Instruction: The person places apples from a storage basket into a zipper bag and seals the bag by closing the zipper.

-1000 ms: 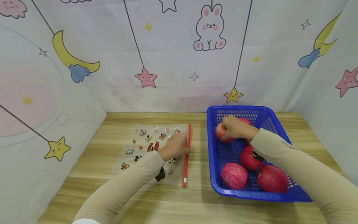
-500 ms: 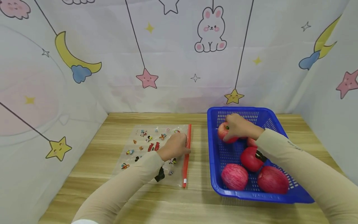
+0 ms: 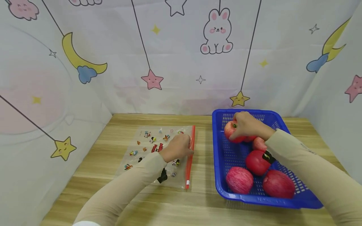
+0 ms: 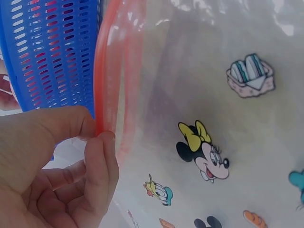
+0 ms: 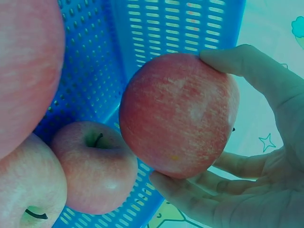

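Note:
Over the far left part of a blue plastic basket, my right hand grips an apple. Thumb and fingers span that apple from opposite sides in the right wrist view. Several other apples lie in the basket, some partly hidden by my right arm. On the left, my left hand pinches the red zip edge of a clear zip bag with cartoon prints. The left wrist view shows thumb and forefinger meeting on that edge.
Both the bag and the basket rest on a wooden table. A white curtain with printed stars and a rabbit hangs behind the table and along its sides. A strip of table separates the bag's zip edge from the basket.
My right hand has lifted the apple slightly and shifted a little right with it. The left hand keeps its pinch on the bag's edge. The head view has tilted slightly.

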The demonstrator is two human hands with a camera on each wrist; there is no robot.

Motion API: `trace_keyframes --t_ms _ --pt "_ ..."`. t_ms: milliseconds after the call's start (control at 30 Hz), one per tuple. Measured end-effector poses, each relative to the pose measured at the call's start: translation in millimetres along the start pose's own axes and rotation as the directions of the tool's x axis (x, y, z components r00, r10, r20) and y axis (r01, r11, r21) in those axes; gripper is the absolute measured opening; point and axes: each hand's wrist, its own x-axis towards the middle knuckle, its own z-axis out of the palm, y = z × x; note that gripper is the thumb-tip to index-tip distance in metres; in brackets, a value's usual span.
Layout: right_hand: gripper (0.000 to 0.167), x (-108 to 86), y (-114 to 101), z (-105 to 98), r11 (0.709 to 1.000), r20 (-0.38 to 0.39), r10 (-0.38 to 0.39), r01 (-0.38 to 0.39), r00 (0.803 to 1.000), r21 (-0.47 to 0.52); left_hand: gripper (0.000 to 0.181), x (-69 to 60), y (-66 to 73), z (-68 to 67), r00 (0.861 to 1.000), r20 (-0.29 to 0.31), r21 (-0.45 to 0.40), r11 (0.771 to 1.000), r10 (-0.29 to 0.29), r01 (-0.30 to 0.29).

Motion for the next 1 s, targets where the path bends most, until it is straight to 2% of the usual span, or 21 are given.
trace_keyframes --t_ms 200,567,1000 --pt "0.046 5.6 -2.0 -5.4 1.0 -0.05 -0.015 0.014 0.999 -0.005 0.054 0.7 -1.5 -4.7 1.0 -0.012 0.0 1.0 -0.007 0.007" --pt "0.046 1.9 4.7 -1.6 1.0 -0.034 0.014 -0.013 0.999 0.002 0.054 -2.5 -2.3 0.1 1.0 -0.009 -0.025 0.999 0.023 -0.023" --pt "0.067 -1.8 6.7 -6.8 0.999 -0.037 0.038 -0.038 0.999 -0.023 0.057 -4.4 3.5 -4.3 1.0 -0.014 -0.036 0.999 0.023 -0.024"
